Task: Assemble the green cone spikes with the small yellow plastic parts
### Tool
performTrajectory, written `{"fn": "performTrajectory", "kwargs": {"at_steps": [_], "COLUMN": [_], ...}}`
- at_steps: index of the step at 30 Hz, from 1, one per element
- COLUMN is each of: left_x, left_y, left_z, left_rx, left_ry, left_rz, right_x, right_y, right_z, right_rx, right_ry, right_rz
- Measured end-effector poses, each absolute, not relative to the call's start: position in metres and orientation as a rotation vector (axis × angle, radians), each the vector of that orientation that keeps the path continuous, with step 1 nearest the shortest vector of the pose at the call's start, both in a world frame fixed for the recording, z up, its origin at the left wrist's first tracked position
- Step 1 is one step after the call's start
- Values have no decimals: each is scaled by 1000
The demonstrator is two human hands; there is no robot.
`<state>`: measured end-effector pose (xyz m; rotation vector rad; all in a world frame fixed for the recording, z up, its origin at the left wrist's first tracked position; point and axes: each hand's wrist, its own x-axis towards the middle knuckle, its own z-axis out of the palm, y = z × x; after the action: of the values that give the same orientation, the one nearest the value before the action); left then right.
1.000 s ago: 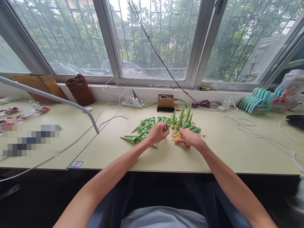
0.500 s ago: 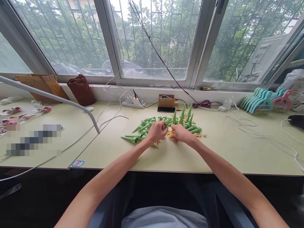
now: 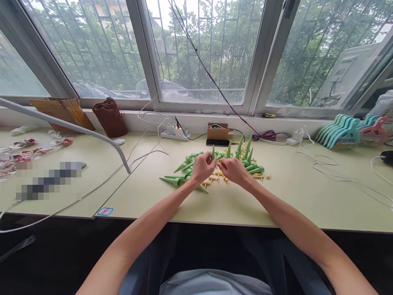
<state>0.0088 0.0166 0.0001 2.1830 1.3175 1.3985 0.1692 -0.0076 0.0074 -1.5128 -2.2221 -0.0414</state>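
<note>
The left hand (image 3: pixel 203 167) gripped a green spike (image 3: pixel 213 153), its tip pointing up, above the table (image 3: pixel 141 196). The right hand (image 3: pixel 233 170) was just beside it, fingers curled; whether it held anything could not be told. Other green spikes (image 3: pixel 172 180) lay on both sides of the hands, several standing upright behind the right one, with small yellow pieces (image 3: pixel 217 177) scattered among them.

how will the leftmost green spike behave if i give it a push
The leftmost green spike will probably roll in a curve, as it lies on its side and tapers from a wide round cap to a thin tip. It looks like moulded plastic, so likely stiff and fairly light.
</note>
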Motion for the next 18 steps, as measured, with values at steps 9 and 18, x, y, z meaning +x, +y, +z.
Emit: {"fn": "performTrajectory", "kwargs": {"at_steps": [9,18], "left_x": [10,11], "left_y": [14,11], "left_z": [2,5], "left_rx": [2141,2141], "left_ry": [1292,1272], "left_rz": [1507,1545], "right_x": [165,155], "right_y": [-14,-23], "right_z": [-6,-7], "right_rx": [-1057,-988], "right_ry": [-2265,-2326], "right_rz": [326,581]}}
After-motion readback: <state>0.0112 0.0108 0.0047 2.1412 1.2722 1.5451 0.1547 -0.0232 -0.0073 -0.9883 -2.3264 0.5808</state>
